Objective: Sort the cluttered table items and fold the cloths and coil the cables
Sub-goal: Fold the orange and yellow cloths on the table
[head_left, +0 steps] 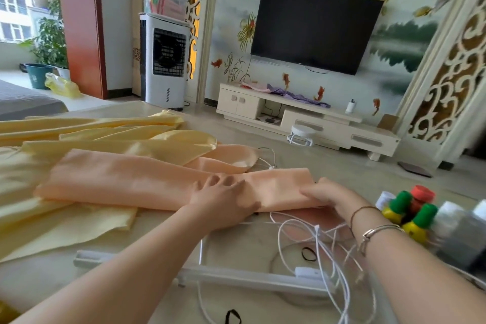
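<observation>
Your table [163,281]: pale top, living room beyond, dark TV [315,29] on wall, white air cooler [164,60] left. Peach cloth [131,179] lies folded across table, over yellow cloths [65,221]. Your left hand [223,197] presses it, fingers straight. Your right hand [331,200] pinches its right end. White cables [320,242] tangled just below. Green-capped bottles [410,216] clustered at right.

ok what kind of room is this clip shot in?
Most likely a home living room. A wall-mounted TV hangs over a low cream TV cabinet, a standing air cooler is by the doorway, and potted plants sit at the window. The work surface is a table strewn with cloths and cables.
</observation>
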